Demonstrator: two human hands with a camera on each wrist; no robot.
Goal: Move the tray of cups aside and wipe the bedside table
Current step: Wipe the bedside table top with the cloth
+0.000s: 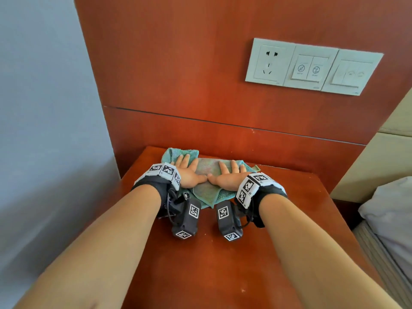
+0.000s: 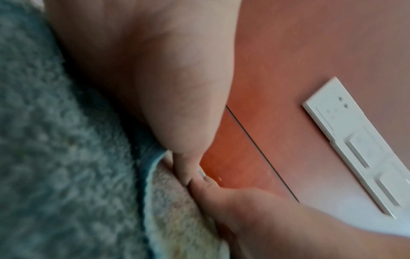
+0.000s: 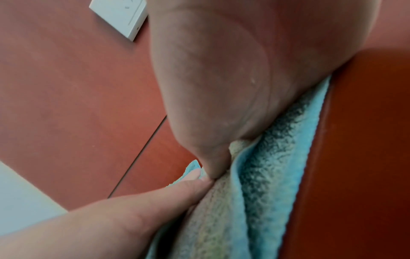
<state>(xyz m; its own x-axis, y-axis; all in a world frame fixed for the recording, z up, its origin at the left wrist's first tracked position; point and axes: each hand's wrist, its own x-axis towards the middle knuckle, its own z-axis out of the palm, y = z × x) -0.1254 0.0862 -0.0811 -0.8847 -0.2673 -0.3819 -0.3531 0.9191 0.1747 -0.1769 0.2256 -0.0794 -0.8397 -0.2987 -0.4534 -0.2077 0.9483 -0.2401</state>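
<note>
A teal towel (image 1: 207, 175) lies folded on the red-brown bedside table (image 1: 223, 253), near its back edge. My left hand (image 1: 188, 169) presses flat on the towel's left part with straight, spread fingers. Beside it my right hand (image 1: 229, 175) lies flat on the right part, and the two thumbs touch in the middle. In the left wrist view my left palm (image 2: 166, 78) rests on the towel (image 2: 55, 140). The right wrist view has my right palm (image 3: 221, 70) on the towel (image 3: 266, 166). No tray or cups are in view.
A wooden wall panel rises right behind the table and carries a white socket-and-switch plate (image 1: 312, 68). A bed with grey bedding (image 1: 390, 219) adjoins the table's right side. A grey wall (image 1: 44, 130) stands to the left. Bare tabletop stretches in front of the towel.
</note>
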